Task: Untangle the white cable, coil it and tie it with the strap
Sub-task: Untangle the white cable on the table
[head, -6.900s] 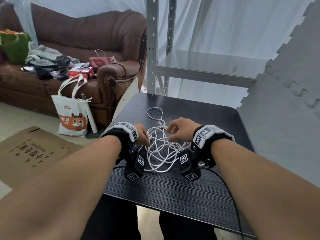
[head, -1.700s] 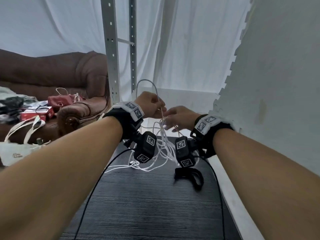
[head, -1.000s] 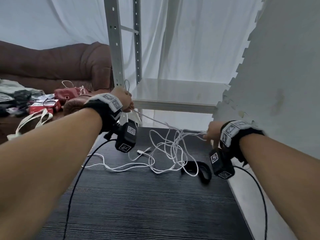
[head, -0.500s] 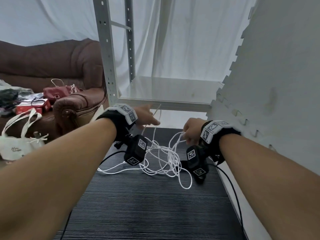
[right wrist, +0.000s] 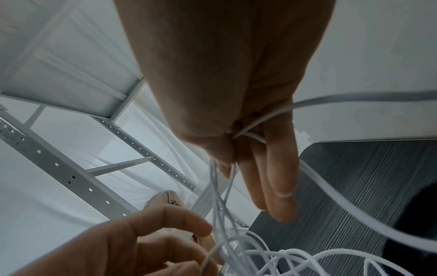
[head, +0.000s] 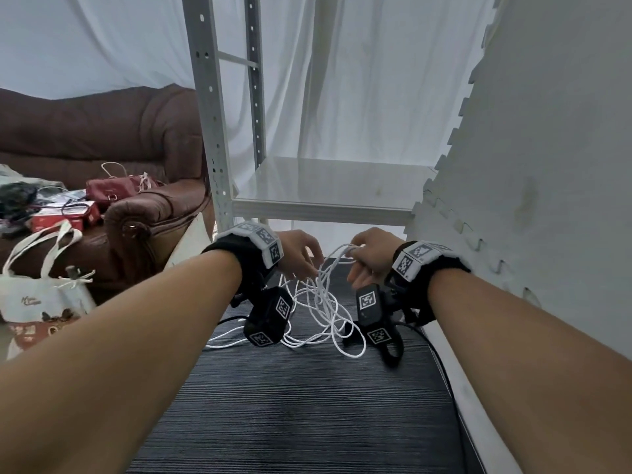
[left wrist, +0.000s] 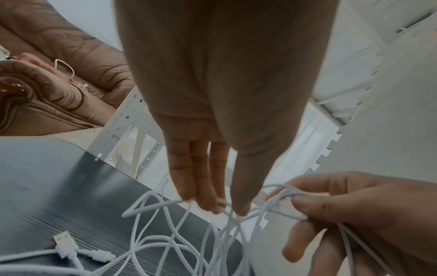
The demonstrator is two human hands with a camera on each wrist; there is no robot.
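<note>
The white cable (head: pixel 325 302) hangs as a loose tangle between my hands, its lower loops lying on the black table (head: pixel 290 405). My right hand (head: pixel 355 265) pinches several strands between thumb and index finger (right wrist: pixel 231 149); its other fingers point down, straight. My left hand (head: pixel 307 273) is close beside it. In the left wrist view its thumb and fingertips (left wrist: pixel 212 203) meet on strands that hang from them. The cable's plugs (left wrist: pixel 62 242) lie on the table at the left. The black strap (head: pixel 393 354) lies on the table under my right wrist, partly hidden.
A grey metal shelf rack (head: pixel 325 196) stands just behind the table. A grey foam wall (head: pixel 547 165) runs along the right side. A brown sofa (head: pixel 136 148) with bags and clutter sits to the left.
Over the last half second my hands have come closer together. My left hand has moved right onto the hanging strands. My right hand still holds its bunch, slightly higher.
</note>
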